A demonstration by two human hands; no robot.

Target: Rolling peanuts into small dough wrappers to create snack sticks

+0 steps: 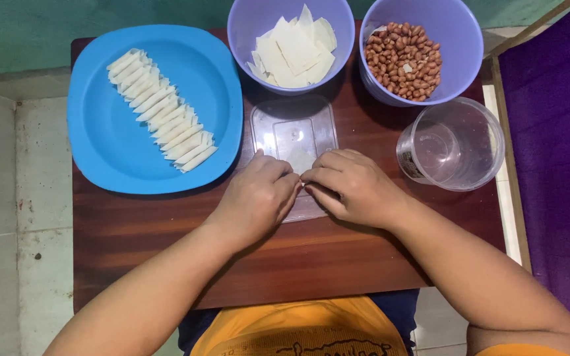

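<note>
On a dark brown wooden table [166, 250], seen from above, the biggest item is a blue square plastic plate [107, 151] at the left edge, carrying a diagonal row of pale rolled pastry sticks [161, 111] laid side by side. Along the far edge sit two lilac plastic bowls: the middle one [245, 26] holds loose cream pastry squares [293, 51], the one at the far right corner [456, 39] holds red-skinned peanuts [404, 60]. Just below that bowl, near the right edge, stands a clear round plastic cup [453, 142], apparently with a little clear liquid. At table centre lies a flat clear rectangular plastic lid [291, 128] used as a work surface.

Both hands meet over the near end of that lid. Left hand [255, 201] and right hand [354, 188] have fingertips pinched together, touching each other, closed on a small cream pastry wrapper [300, 158] whose far end pokes out above the fingers; the rest is hidden. Likely thin, soft, light, tears easily, probably slightly tacky. Best held lightly at the edges with fingertips, not squeezed mid-sheet.
</note>
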